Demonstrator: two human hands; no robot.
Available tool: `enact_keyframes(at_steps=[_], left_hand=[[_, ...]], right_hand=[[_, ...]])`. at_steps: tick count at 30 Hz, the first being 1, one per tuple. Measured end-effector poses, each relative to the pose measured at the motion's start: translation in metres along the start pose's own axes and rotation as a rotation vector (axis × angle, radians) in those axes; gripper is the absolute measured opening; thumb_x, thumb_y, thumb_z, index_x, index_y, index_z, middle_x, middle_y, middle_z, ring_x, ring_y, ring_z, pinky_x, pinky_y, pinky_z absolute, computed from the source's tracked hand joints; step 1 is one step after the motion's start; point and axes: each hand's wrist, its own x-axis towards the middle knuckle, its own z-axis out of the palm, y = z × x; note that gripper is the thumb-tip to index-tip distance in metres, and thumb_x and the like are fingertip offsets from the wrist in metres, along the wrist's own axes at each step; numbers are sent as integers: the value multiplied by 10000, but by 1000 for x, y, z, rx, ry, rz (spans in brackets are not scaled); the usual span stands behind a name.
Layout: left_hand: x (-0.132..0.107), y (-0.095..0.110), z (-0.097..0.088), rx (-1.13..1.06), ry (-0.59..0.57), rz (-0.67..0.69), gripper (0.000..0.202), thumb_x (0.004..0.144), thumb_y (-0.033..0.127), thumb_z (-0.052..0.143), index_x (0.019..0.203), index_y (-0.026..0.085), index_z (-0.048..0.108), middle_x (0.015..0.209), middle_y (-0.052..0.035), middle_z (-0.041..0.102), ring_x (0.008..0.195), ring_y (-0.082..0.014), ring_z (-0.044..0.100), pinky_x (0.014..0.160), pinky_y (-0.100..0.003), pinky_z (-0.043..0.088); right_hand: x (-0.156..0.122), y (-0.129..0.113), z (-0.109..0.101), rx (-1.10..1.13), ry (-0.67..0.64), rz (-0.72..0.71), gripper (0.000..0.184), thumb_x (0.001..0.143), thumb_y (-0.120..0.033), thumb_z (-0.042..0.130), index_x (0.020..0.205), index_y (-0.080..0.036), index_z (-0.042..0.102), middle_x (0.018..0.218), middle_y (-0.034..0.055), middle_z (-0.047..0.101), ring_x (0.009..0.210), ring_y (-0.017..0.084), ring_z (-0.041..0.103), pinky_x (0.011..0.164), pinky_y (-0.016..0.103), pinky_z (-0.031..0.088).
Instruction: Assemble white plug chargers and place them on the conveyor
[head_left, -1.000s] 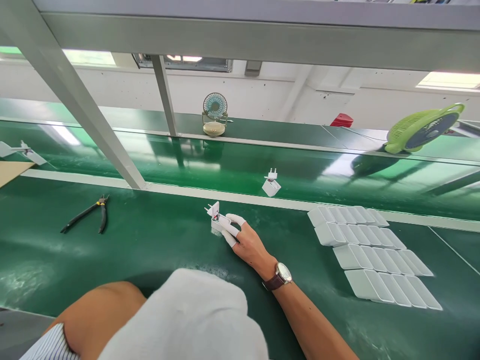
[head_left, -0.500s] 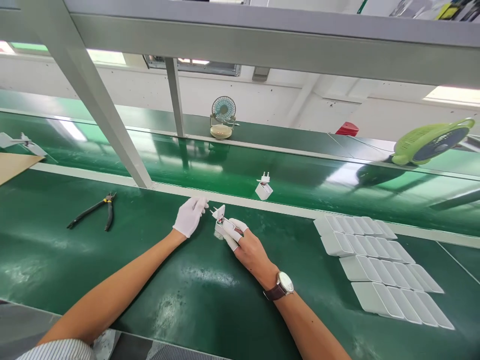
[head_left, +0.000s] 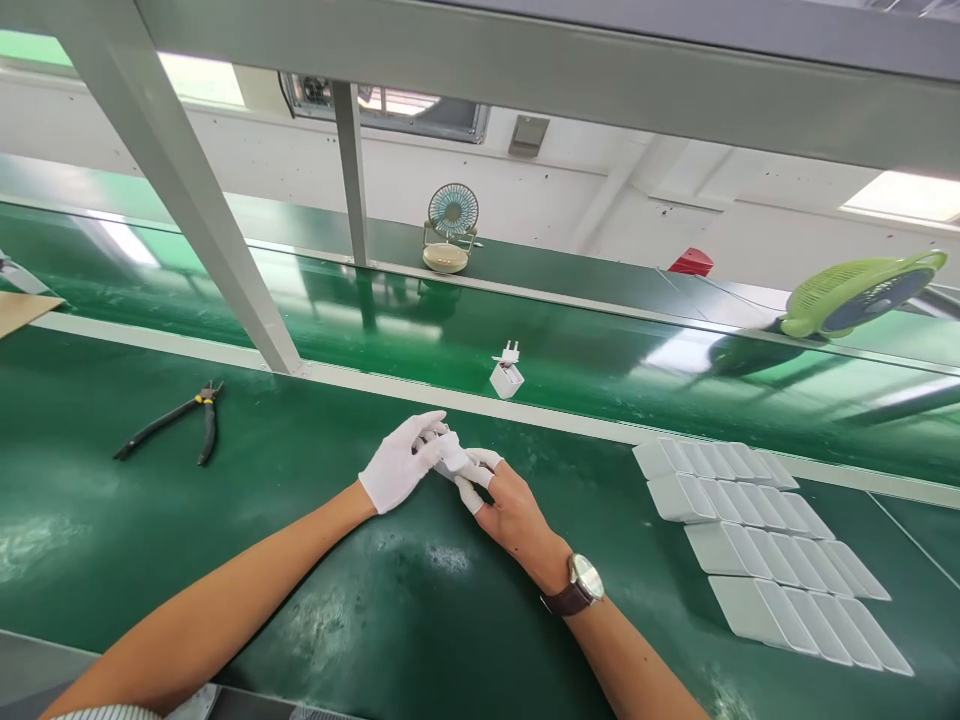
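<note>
- Striped sleeve (head_left: 112, 712) cut off by the lower L edge; bare L forearm (head_left: 225, 600) stretched fwd from it.
- R forearm (head_left: 637, 670) reached in from lower R; watch (head_left: 587, 577) w/ dark strap worn at wrist.
- Green table (head_left: 360, 630) spread under both arms; pale scuffs seen nr its front.
- R hand (head_left: 517, 505): bare exc. for white covers on thumb & some fingers; small white plug unit (head_left: 453, 456) pinched btwn thumb & fingers, from its R end.
- L hand (head_left: 397, 465): white glove worn; fingers & thumb bent round the L end of same unit, one finger held out straight above. Exact fingertip contact hidden, can't be told.
- Unit is held btwn both hands, mid-table, just over the surface; its prongs can't be made out.
- White cases (head_left: 750, 555) lined up in four rows on table, well to R of hands.
- Pliers (head_left: 169, 428), dark handles spread, laid on table to L, well apart from L hand.
- Pale strip (head_left: 420, 398) run along table's far edge; slanted grey post (head_left: 187, 200) footed on it.
- Second white plug (head_left: 507, 378) set on shiny green belt (head_left: 397, 330) past strip, two prongs pointed up.
- Brown board (head_left: 22, 308) cut off at L edge.
- Farther back: small round fan (head_left: 453, 215) stood on back ledge; red item (head_left: 691, 262) & lime fan (head_left: 862, 290) placed to R.
- White wall (head_left: 480, 170) seen behind.
</note>
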Motion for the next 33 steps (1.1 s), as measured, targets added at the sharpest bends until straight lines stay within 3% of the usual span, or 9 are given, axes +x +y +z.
enact_keyframes(at_steps=[2, 4, 6, 9, 15, 21, 27, 30, 33], left_hand=[[-2, 7, 5, 61, -12, -52, 454, 918, 511, 529, 1242, 203, 607, 1106, -66, 708, 955, -206, 663, 877, -347, 543], [-3, 12, 7, 113, -14, -94, 374, 944, 497, 471, 1077, 204, 661, 1019, -44, 711, 920, -195, 648, 881, -340, 526], [-2, 15, 7, 125, -22, -98, 372, 966, 481, 410, 915, 200, 649, 909, -27, 698, 867, -182, 630, 855, -323, 515], [-1, 15, 5, 124, -41, -84, 363, 970, 467, 398, 844, 198, 607, 838, -14, 673, 802, -167, 606, 811, -303, 500], [-2, 13, 5, 136, -43, -84, 339, 963, 450, 434, 1013, 193, 650, 912, -23, 692, 825, -168, 616, 788, -288, 497], [-3, 8, 6, 204, -22, -67, 344, 971, 440, 427, 1030, 192, 658, 895, -21, 698, 820, -169, 629, 811, -300, 506], [-4, 3, 5, 193, -26, 8, 373, 993, 411, 360, 1096, 187, 639, 957, -53, 701, 824, -176, 635, 820, -332, 524], [-7, 5, 12, 182, -49, 75, 380, 911, 377, 539, 1249, 205, 564, 1114, -74, 682, 956, -204, 655, 898, -376, 533], [-10, 12, 26, 269, -1, 196, 703, 701, 282, 778, 1336, 233, 480, 1246, -93, 621, 1069, -251, 643, 930, -429, 542]], right_hand=[[-2, 1, 2, 8, 8, 13, 389, 965, -190, 525, 1333, -303, 582, 1217, 93, 641, 1044, 230, 679, 883, 376, 610], [-3, 0, 1, 20, 17, 48, 377, 974, -220, 523, 1339, -304, 565, 1216, 91, 648, 1047, 238, 679, 889, 388, 605], [-3, -2, 0, 48, 30, 95, 392, 971, -239, 535, 1357, -302, 531, 1186, 78, 664, 1047, 238, 677, 895, 388, 603], [-2, -4, 1, 33, 10, 116, 408, 957, -223, 533, 1361, -279, 517, 1169, 90, 655, 1021, 243, 671, 883, 397, 604], [-1, -2, 4, -94, -38, 48, 327, 940, -208, 510, 1252, -229, 603, 1112, 126, 621, 906, 247, 660, 795, 409, 614], [-3, -3, -1, -24, 36, 78, 454, 944, -174, 483, 1393, -248, 490, 1146, 115, 636, 958, 247, 666, 822, 394, 608], [-5, -4, -7, -1, 123, 92, 415, 931, -174, 507, 1328, -266, 588, 1181, 114, 639, 973, 247, 670, 872, 408, 598], [-3, -5, -7, 262, 197, 181, 385, 914, -193, 536, 1278, -278, 629, 1200, 101, 645, 1044, 243, 653, 906, 403, 583], [1, -7, -6, 813, 254, 434, 328, 904, -278, 590, 1226, -274, 652, 1172, 76, 678, 1041, 233, 655, 844, 373, 592]])
